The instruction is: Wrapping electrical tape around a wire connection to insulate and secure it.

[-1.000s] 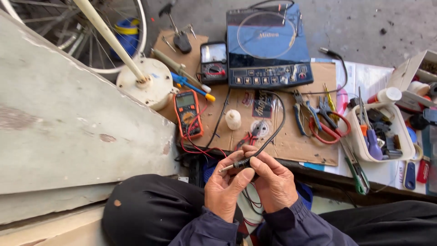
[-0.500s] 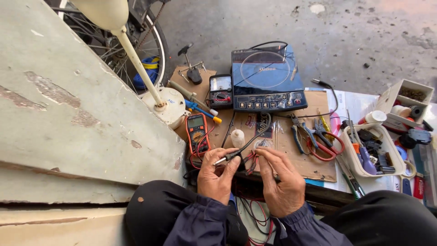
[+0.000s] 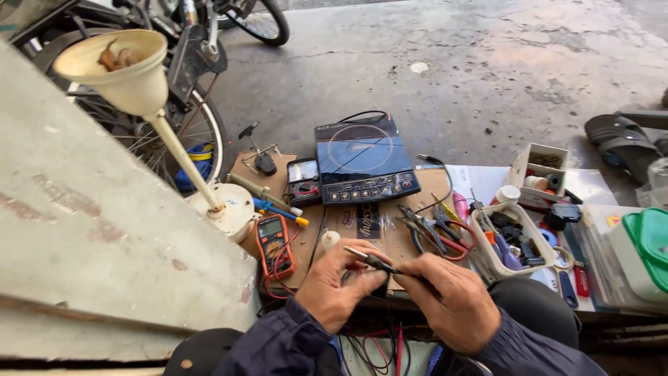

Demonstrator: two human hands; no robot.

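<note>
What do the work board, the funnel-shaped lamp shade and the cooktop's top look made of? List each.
Work board: likely corrugated cardboard, matte brown, with soft worn edges.
Funnel-shaped lamp shade: probably plastic, cream, smooth, slightly glossy; painted metal cannot be ruled out.
Cooktop: its top looks like dark glass, glossy and reflective, over a black, apparently plastic, button strip.

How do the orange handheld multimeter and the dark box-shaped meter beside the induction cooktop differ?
The orange handheld multimeter is tall and narrow, with red leads trailing from it; the dark box-shaped meter is squat and squarish, with no leads visibly attached. The orange one lies nearer the left hand; the dark one sits against the blue-black induction cooktop. Both lie face-up on cardboard.
</note>
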